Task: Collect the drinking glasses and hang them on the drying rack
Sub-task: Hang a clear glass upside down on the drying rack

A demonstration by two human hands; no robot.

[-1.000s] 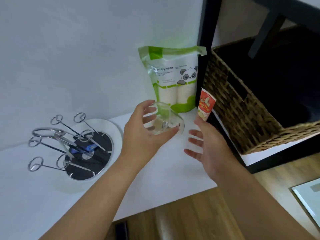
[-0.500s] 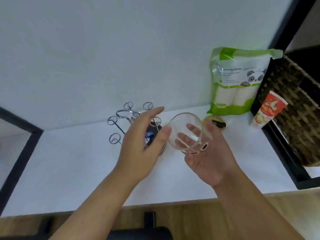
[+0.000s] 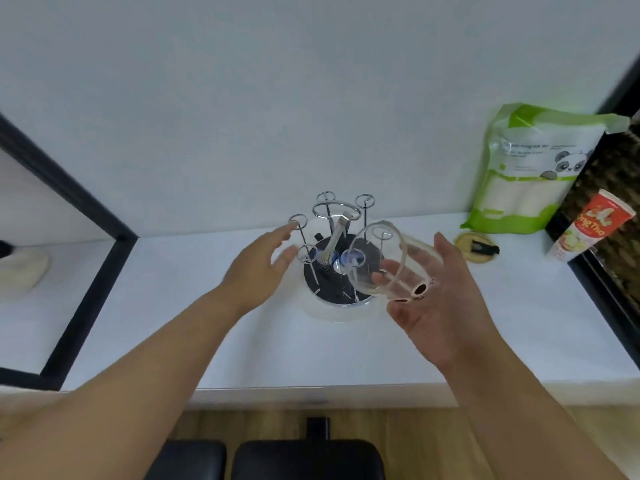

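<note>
A clear drinking glass [image 3: 388, 261] lies on its side in my right hand [image 3: 440, 296], mouth turned left toward the rack. The drying rack [image 3: 334, 237] is a chrome stand with several looped prongs on a round dark base in a white dish, against the wall at the middle of the white counter. The glass hangs just above the rack's right side. My left hand [image 3: 263, 268] is open, fingers spread, beside the rack's left prongs and holding nothing.
A green and white panda package [image 3: 526, 171] leans on the wall at the right. Next to it are a red and white tube [image 3: 588, 226], a round wooden lid [image 3: 474, 245] and a dark wicker basket [image 3: 620, 188]. Black frame bars [image 3: 86, 209] stand at the left.
The glass passed from my left hand to my right hand. My left hand let go and moved toward the rack's left side. The view swung left, centring the rack.
</note>
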